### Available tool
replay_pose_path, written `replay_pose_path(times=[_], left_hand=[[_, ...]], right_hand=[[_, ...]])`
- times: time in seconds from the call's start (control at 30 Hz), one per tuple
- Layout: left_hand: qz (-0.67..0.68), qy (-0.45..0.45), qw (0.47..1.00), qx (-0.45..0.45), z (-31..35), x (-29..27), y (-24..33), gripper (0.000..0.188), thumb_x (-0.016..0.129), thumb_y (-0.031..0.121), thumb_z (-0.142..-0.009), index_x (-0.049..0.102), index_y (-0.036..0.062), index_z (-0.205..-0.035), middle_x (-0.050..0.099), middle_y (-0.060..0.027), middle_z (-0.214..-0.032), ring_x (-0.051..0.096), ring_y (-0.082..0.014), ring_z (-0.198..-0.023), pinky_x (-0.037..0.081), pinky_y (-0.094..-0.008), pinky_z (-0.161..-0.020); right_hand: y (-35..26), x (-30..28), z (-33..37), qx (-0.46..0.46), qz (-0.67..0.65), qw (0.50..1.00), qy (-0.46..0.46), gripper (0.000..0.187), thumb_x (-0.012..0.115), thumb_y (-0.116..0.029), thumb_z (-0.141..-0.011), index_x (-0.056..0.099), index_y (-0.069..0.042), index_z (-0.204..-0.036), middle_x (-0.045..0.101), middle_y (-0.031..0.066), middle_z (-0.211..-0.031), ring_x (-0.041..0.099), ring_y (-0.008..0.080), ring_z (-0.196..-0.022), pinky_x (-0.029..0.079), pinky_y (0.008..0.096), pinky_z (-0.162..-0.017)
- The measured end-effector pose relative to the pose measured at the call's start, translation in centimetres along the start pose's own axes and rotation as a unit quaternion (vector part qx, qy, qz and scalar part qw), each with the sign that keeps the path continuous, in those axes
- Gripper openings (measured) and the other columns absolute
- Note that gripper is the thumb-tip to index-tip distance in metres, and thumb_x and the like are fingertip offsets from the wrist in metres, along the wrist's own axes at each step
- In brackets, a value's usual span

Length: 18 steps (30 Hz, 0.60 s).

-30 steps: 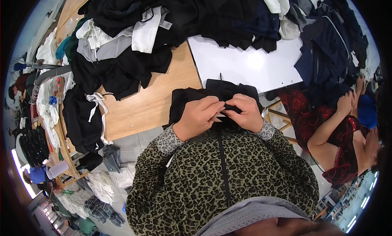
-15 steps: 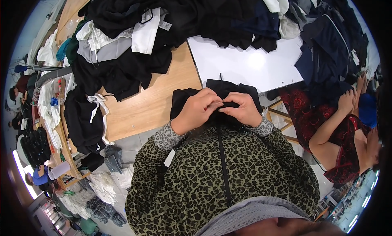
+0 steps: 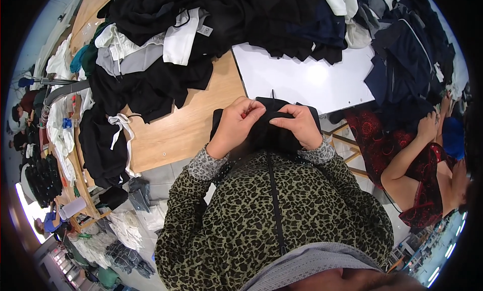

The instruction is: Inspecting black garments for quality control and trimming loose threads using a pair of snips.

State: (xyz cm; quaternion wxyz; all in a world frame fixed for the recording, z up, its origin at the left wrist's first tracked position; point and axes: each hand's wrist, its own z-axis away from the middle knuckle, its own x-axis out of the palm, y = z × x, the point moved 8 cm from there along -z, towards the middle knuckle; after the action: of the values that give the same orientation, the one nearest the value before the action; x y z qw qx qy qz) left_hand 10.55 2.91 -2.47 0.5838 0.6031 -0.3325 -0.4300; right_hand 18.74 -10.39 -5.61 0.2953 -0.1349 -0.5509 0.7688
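A black garment (image 3: 271, 105) lies bunched at the table's front edge, close to my chest. My right hand (image 3: 302, 125) pinches a fold of it between thumb and fingers. To the left, my left hand (image 3: 238, 121) is raised over the cloth with thumb and fingertips pressed together. A small reddish spot shows among its fingers, but I cannot make out what they hold. A thin dark tip sticks up past the garment's far edge onto the white board (image 3: 302, 82).
Heaps of black clothes (image 3: 151, 92) cover the wooden table (image 3: 186, 125) at left and back, with white and grey shorts (image 3: 133, 54) among them. Navy garments (image 3: 402, 54) pile up at right. A person in dark red patterned clothes (image 3: 377, 140) sits close on the right.
My fingertips were together at the cloth. Now my left hand has lifted away, up and slightly left, while my right hand stays on the fold.
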Motion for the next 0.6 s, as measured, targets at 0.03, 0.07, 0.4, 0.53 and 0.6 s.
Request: replay_pose_path(times=[0.03, 0.07, 0.4, 0.53, 0.6], left_hand=[[-0.031, -0.007, 0.999, 0.031, 0.0, 0.3, 1.0, 0.013, 0.064, 0.010, -0.084, 0.062, -0.0014, -0.088, 0.057, -0.0023, -0.078, 0.052, -0.0092, -0.066, 0.042, -0.0221, -0.061], [-0.044, -0.021, 0.998, 0.030, -0.1, 0.8, 1.2, 0.011, 0.065, 0.009, -0.082, 0.063, -0.0008, -0.088, 0.057, -0.0058, -0.083, 0.056, -0.0153, -0.065, 0.044, -0.0251, -0.061], [0.007, -0.035, 0.999, -0.010, -0.7, 2.3, -1.5, 0.014, 0.060, 0.012, -0.088, 0.054, 0.0006, -0.091, 0.051, 0.0023, -0.072, 0.047, -0.0079, -0.060, 0.039, -0.0227, -0.052], [0.074, 0.013, 0.992, -0.101, -0.8, 0.6, -1.8, 0.022, 0.058, 0.013, -0.089, 0.055, 0.0007, -0.107, 0.050, 0.0039, -0.077, 0.042, -0.0042, -0.065, 0.037, -0.0173, -0.060], [0.013, 0.008, 0.999, -0.035, -0.2, -0.4, -1.0, 0.029, 0.061, 0.016, -0.088, 0.054, -0.0015, -0.110, 0.054, -0.0002, -0.077, 0.047, -0.0092, -0.066, 0.041, -0.0213, -0.062]], right_hand=[[0.0, 0.1, 0.0, 0.000, 0.000, 1.000, -0.001, 0.015, 0.073, -0.009, -0.075, 0.067, 0.001, -0.085, 0.063, -0.0010, -0.072, 0.053, 0.0031, -0.065, 0.042, 0.0181, -0.059], [-0.4, 0.2, -0.1, -0.022, 0.042, 0.999, -0.003, 0.016, 0.072, -0.010, -0.075, 0.067, 0.001, -0.086, 0.063, 0.0000, -0.072, 0.054, 0.0038, -0.065, 0.043, 0.0190, -0.060], [-2.6, 0.7, 0.2, -0.100, 0.194, 0.976, 0.012, 0.019, 0.073, -0.011, -0.073, 0.067, 0.001, -0.086, 0.066, 0.0046, -0.073, 0.057, 0.0068, -0.066, 0.045, 0.0229, -0.061], [-0.2, 0.1, -0.4, -0.016, 0.057, 0.998, 0.002, 0.015, 0.072, -0.009, -0.075, 0.067, 0.002, -0.084, 0.066, 0.0029, -0.075, 0.058, 0.0062, -0.066, 0.045, 0.0207, -0.060], [0.2, -0.1, -0.4, 0.050, -0.073, 0.996, 0.024, 0.012, 0.072, -0.007, -0.076, 0.067, 0.002, -0.082, 0.065, 0.0013, -0.074, 0.056, 0.0049, -0.064, 0.043, 0.0184, -0.059]])
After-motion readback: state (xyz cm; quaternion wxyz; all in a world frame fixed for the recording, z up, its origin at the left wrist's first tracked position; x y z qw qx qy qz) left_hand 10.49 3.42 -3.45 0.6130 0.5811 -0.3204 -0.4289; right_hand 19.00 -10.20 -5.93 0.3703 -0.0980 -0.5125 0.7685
